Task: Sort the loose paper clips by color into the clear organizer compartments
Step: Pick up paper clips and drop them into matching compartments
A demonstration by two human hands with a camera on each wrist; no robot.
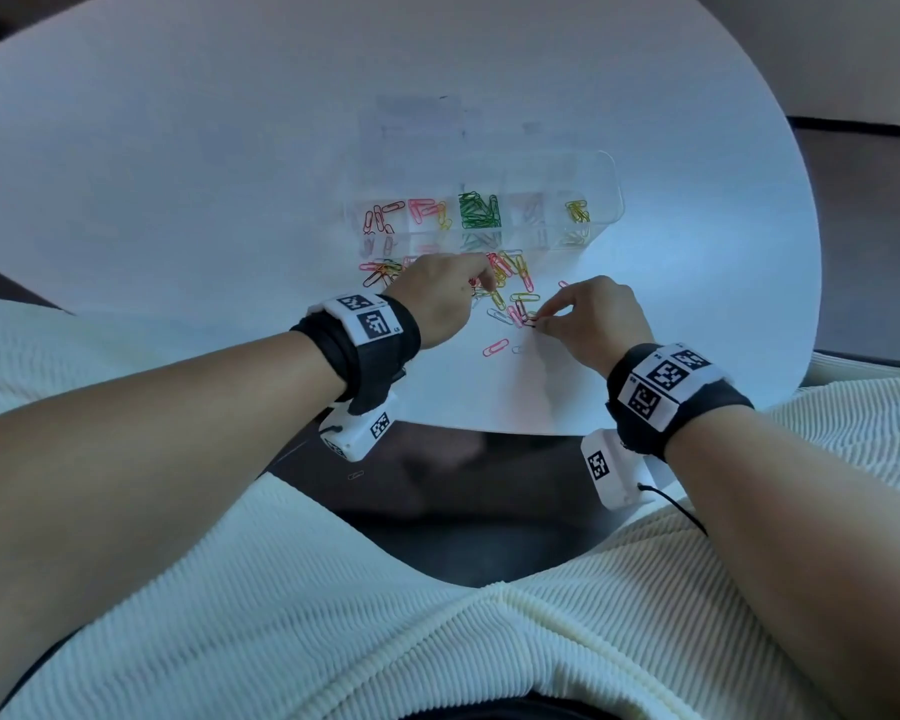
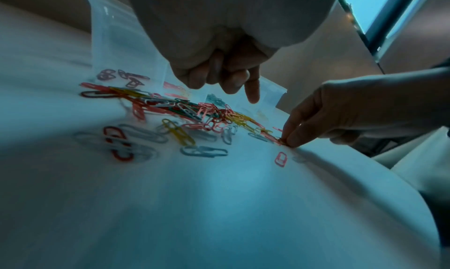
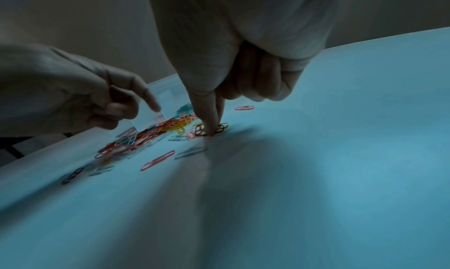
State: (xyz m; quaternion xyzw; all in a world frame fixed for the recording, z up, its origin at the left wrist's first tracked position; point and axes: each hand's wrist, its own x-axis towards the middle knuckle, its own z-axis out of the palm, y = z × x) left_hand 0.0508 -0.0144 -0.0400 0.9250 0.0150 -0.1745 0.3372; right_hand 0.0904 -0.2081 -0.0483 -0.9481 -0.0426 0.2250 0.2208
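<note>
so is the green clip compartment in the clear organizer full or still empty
Filled, not empty: a dense heap of green paper clips sits in one compartment of the clear plastic organizer, more than its neighbours hold. Whether it is brim-full, cannot tell.

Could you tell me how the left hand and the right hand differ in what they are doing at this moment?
1. The right hand has its thumb and forefinger down on the table, pinching a red clip; the left hand holds nothing.
2. The left hand hovers over the clip pile with its forefinger pointing out; the right hand works at the pile's near edge, among scattered clips.

Both hands are over the white table, in front of the organizer.
</note>
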